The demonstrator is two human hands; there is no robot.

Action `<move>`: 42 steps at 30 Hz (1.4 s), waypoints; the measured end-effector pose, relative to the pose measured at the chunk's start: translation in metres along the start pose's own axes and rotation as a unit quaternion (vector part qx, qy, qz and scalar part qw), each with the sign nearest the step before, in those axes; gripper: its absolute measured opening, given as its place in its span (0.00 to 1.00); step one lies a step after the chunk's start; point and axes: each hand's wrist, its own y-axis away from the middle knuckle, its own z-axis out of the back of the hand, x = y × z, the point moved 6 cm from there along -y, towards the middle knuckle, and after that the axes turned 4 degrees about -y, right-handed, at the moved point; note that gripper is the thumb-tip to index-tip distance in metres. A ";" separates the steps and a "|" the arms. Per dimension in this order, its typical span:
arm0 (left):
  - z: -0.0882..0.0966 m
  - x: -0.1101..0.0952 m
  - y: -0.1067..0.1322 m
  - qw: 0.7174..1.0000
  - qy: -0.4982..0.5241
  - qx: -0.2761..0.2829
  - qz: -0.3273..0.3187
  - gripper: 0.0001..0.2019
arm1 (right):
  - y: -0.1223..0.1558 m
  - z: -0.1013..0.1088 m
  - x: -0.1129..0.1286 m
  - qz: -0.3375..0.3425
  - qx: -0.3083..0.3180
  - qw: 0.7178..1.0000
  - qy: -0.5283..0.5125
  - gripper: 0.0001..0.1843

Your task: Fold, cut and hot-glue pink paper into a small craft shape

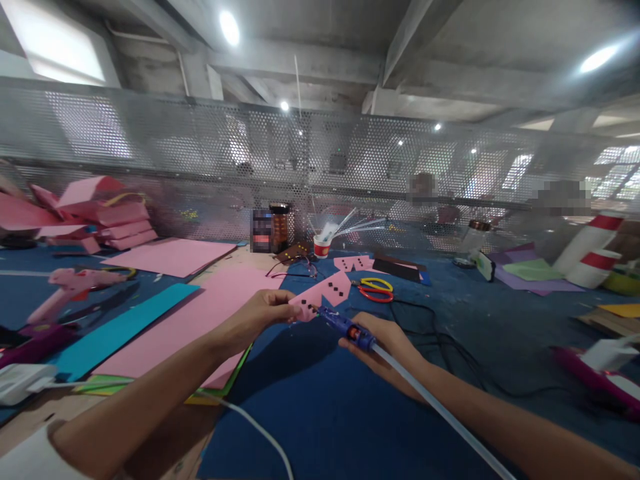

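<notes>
My left hand [260, 315] is closed on the near end of a pink paper cut-out [326, 293] with black diamond marks, holding it just above the blue table [350, 413]. In my right hand [387, 347] I grip a blue hot glue gun [345, 327], a long clear glue stick [440, 410] trailing back along my forearm. The gun's nozzle touches the pink cut-out close to my left fingers.
Pink and teal paper sheets [165, 320] lie at left beside a pink glue gun [75, 283]. Yellow-and-red scissors [375, 289], a red cup [321, 247] and black cables [450, 347] sit beyond my hands. A perforated metal screen [320, 173] backs the table; people sit behind it.
</notes>
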 end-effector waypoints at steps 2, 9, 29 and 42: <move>-0.001 -0.002 0.001 1.000 -0.003 -0.003 0.001 0.15 | 0.000 0.001 0.002 -0.004 -0.001 1.000 0.000 0.11; 0.000 -0.004 0.002 1.000 0.013 -0.012 0.009 0.14 | -0.002 0.011 0.015 -0.022 0.010 1.000 -0.019 0.12; 0.001 0.000 0.000 0.999 0.032 -0.006 0.005 0.13 | -0.001 0.007 0.011 -0.005 0.014 1.000 -0.016 0.12; -0.003 -0.008 0.005 1.000 0.019 0.013 -0.016 0.11 | 0.001 0.006 0.010 -0.031 0.039 0.998 -0.024 0.13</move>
